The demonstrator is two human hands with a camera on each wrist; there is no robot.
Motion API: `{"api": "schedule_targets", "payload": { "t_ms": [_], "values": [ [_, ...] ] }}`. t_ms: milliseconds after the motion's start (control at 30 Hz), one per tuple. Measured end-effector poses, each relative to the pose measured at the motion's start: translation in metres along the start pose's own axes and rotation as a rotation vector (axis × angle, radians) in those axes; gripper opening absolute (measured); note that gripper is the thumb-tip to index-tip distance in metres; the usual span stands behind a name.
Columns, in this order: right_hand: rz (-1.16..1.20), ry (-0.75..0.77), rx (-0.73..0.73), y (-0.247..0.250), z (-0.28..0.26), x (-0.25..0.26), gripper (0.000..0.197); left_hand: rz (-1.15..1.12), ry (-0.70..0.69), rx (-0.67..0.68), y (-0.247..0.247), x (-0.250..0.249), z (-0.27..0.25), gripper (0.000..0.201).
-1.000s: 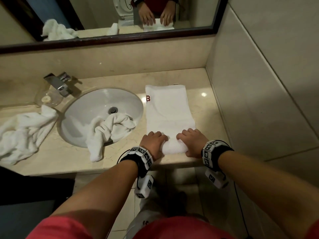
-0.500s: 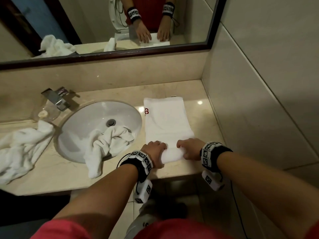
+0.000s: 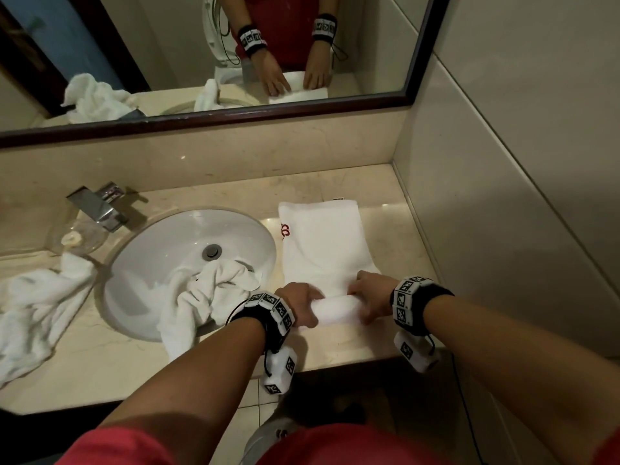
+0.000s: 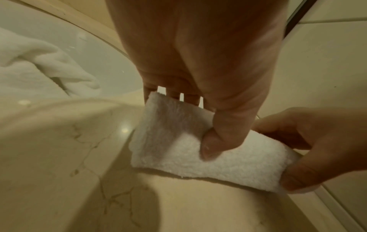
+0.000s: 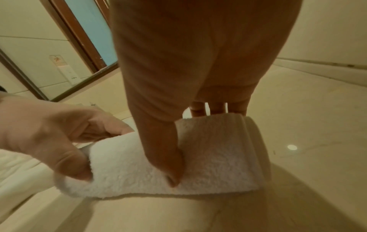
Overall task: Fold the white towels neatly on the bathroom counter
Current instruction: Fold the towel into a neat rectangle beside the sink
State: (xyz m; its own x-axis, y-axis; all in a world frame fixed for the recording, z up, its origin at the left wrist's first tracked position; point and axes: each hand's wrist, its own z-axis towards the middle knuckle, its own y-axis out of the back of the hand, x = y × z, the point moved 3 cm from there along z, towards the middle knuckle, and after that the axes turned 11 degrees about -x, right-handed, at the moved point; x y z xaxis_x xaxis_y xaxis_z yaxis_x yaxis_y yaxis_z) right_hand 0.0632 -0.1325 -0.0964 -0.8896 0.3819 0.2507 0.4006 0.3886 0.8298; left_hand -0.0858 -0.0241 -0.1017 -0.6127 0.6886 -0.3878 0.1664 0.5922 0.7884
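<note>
A long white towel [image 3: 322, 243] with a red logo lies flat on the beige counter [image 3: 396, 229], right of the sink. Its near end is rolled into a thick tube [image 3: 337, 308]. My left hand [image 3: 297, 305] grips the roll's left end, thumb on the near side and fingers over the far side. My right hand [image 3: 372, 297] grips the right end the same way. The left wrist view shows my left hand [image 4: 208, 133] with its thumb pressed into the roll [image 4: 178, 149]. In the right wrist view my right hand [image 5: 172, 157] curls over the roll [image 5: 214, 164].
A crumpled white towel [image 3: 208, 293] hangs over the white sink's [image 3: 167, 250] front rim. Another crumpled towel [image 3: 37, 303] lies at the far left. A chrome faucet [image 3: 97, 206] and a glass soap dish [image 3: 75, 238] stand behind. The tiled wall [image 3: 503, 196] bounds the counter's right side.
Both hands have rolled the towel's near end further away from the counter edge, and the roll is thicker. The head view has tilted up.
</note>
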Motion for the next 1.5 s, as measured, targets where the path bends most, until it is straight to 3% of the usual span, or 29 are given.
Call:
{"api": "schedule_targets", "payload": {
  "t_ms": [367, 600, 833, 1000, 1133, 1300, 1500],
  "values": [
    [0.143, -0.127, 0.039, 0.004, 0.013, -0.009, 0.049, -0.163, 0.111, 0.058, 0.007, 0.011, 0.015, 0.026],
    [0.129, -0.114, 0.046, 0.001, 0.020, -0.007, 0.039, -0.148, 0.116, 0.133, 0.004, 0.012, 0.026, 0.036],
    [-0.011, -0.088, 0.041, 0.003, 0.024, -0.005, 0.039, -0.147, 0.136, 0.074, 0.006, 0.017, 0.025, 0.036],
    [0.038, -0.080, -0.026, 0.001, 0.019, -0.006, 0.043, -0.126, 0.156, -0.048, 0.008, 0.016, 0.017, 0.029],
    [0.008, -0.056, -0.128, -0.001, 0.012, -0.005, 0.032, -0.106, 0.151, -0.124, 0.005, 0.017, 0.011, 0.025],
    [-0.161, 0.100, -0.323, -0.001, -0.001, 0.006, 0.024, 0.004, 0.101, -0.301, -0.001, 0.015, 0.002, 0.026],
    [-0.257, 0.140, -0.388, -0.009, -0.012, 0.010, 0.040, 0.188, 0.014, -0.490, -0.015, 0.012, -0.007, 0.034]
  ]
}}
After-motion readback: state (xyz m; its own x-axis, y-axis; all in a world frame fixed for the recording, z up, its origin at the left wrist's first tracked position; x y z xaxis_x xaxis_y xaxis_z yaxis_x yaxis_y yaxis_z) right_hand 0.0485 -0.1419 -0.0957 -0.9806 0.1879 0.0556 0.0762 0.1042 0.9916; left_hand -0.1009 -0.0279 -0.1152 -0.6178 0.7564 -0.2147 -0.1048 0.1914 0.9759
